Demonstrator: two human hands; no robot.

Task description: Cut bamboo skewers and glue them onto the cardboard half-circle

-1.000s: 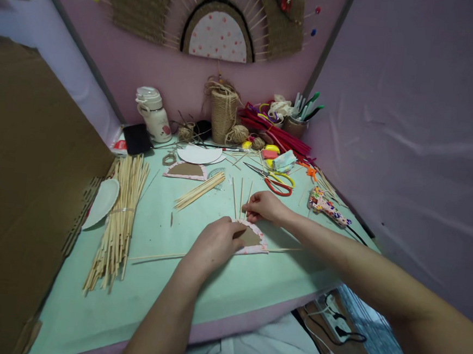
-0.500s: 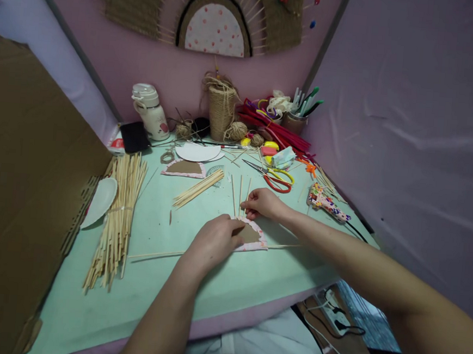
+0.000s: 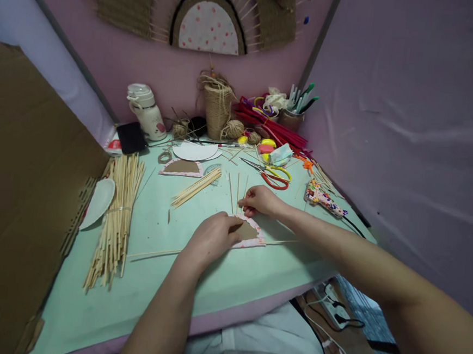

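Note:
A half-round cardboard piece [image 3: 249,232] with pink fabric edging lies on the mint green table [image 3: 158,280]. My left hand [image 3: 211,238] presses down on its left part, fingers curled over it. My right hand [image 3: 259,199] pinches a thin bamboo stick [image 3: 245,193] at the piece's top edge. Two more sticks [image 3: 234,190] fan out from that edge, and a long stick [image 3: 154,253] runs under the piece across the table.
A large bundle of bamboo sticks [image 3: 117,219] and a white half disc [image 3: 98,201] lie left, beside a cardboard sheet [image 3: 23,182]. A smaller stick bunch [image 3: 197,187], scissors [image 3: 271,175], glue gun [image 3: 325,200], twine jar [image 3: 217,110] and bottle [image 3: 145,112] crowd the back.
Both hands stay on the cardboard piece; the view has shifted slightly, so everything sits a little higher and left. My right hand keeps its pinch on the stick.

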